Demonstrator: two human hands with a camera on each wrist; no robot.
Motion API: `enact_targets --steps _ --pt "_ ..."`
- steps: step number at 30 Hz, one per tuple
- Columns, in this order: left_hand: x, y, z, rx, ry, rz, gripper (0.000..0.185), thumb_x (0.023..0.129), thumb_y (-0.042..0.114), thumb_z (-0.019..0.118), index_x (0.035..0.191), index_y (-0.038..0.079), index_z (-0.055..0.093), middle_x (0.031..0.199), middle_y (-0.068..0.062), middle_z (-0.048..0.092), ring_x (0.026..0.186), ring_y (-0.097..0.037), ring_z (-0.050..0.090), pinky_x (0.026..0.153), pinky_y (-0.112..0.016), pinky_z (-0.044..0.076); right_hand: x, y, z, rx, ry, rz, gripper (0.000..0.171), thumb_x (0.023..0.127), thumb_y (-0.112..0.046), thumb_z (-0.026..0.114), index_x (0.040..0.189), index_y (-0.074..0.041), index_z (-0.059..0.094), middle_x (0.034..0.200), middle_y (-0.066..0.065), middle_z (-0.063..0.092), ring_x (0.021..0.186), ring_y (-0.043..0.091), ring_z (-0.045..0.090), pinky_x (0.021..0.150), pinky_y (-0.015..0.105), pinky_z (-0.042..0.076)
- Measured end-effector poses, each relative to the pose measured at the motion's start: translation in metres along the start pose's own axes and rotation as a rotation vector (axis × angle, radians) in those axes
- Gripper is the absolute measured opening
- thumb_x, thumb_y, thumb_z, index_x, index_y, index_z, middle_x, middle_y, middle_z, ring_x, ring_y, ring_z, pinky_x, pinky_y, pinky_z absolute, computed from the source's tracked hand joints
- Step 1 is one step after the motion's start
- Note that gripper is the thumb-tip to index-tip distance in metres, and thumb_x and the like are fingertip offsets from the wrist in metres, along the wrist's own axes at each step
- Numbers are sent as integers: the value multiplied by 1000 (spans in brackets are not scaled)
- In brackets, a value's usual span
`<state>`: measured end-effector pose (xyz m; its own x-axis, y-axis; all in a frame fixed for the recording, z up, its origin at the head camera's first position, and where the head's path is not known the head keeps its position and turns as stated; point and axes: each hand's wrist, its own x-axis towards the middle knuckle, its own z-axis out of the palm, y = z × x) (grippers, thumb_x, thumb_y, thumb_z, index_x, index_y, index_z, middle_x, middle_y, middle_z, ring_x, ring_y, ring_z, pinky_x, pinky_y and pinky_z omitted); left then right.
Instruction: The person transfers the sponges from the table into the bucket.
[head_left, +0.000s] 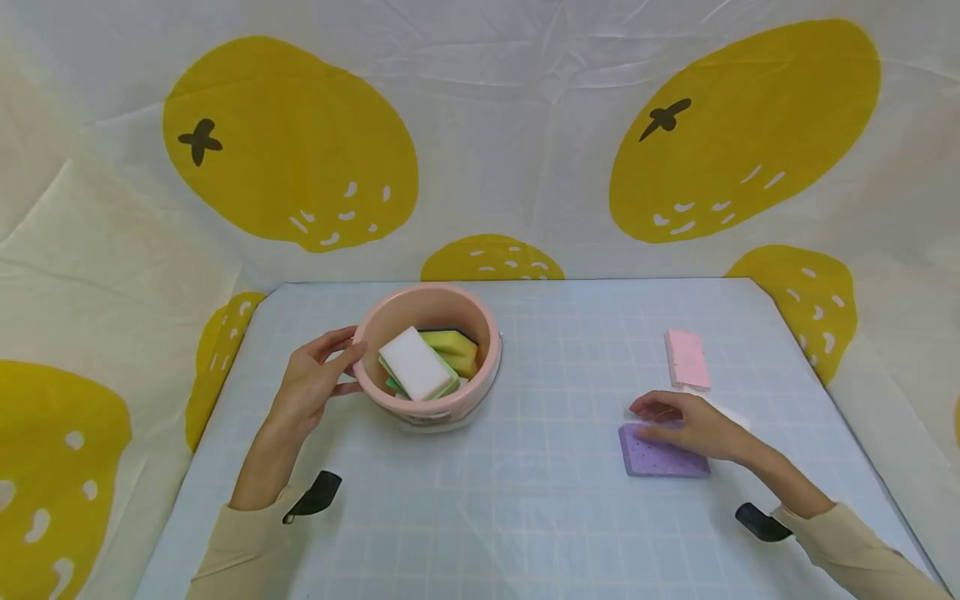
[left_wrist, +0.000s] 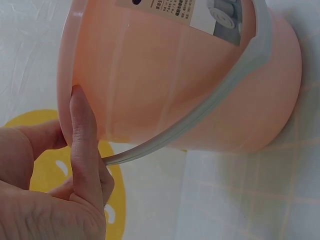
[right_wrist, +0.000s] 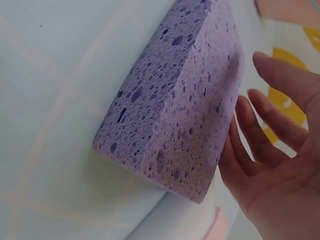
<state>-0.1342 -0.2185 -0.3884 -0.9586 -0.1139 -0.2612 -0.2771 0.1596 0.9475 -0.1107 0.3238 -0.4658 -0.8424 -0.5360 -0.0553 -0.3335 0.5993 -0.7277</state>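
Observation:
A pink bucket (head_left: 491, 354) with a grey handle (left_wrist: 200, 117) stands left of the middle of the pale blue gridded table (head_left: 540, 500). Inside lie a white sponge (head_left: 416, 362) and yellow-green sponges (head_left: 453, 346). My left hand (head_left: 347, 358) rests against the bucket's left wall, and in the left wrist view its thumb (left_wrist: 82, 130) lies straight on the wall just under the rim. A flat purple sponge (head_left: 663, 458) lies at the right. My right hand (head_left: 656, 421) hovers over its far edge, with its fingers (right_wrist: 260, 130) straight beside the sponge (right_wrist: 170, 105).
A pink sponge (head_left: 686, 358) lies beyond the right hand. Something white (head_left: 733, 414) peeks out behind that hand. White cloth with yellow lemon prints (head_left: 285, 142) walls in the table at the back and both sides.

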Motion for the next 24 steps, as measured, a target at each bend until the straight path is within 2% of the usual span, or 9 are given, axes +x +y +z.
enact_targets --steps 6,14,19,24 --pt "0 -1 1 -1 4 11 56 101 27 67 150 5 50 134 -12 51 80 -7 61 68 -27 63 -2 4 1 -49 -70 -17 30 95 -28 77 118 -10 70 113 -3 71 102 8 64 90 20 54" --pt "0 -1 1 -8 7 14 57 101 28 68 150 5 50 132 -12 51 80 -8 61 68 -27 63 2 1 -1 -72 -113 -127 22 95 -24 76 112 -14 64 106 -6 68 96 9 63 86 22 55" --pt "0 0 1 -3 14 2 56 101 29 68 149 6 51 132 -11 51 81 -9 61 70 -28 63 5 -9 -9 -44 -126 -70 26 92 -25 80 110 -13 65 102 -6 67 93 9 63 82 25 57" --pt "0 0 2 0 17 -9 55 101 29 67 150 7 51 135 -12 51 82 -9 61 71 -27 63 8 -17 -16 5 -143 -14 34 91 -23 80 118 -5 69 106 -2 70 96 10 64 84 29 59"
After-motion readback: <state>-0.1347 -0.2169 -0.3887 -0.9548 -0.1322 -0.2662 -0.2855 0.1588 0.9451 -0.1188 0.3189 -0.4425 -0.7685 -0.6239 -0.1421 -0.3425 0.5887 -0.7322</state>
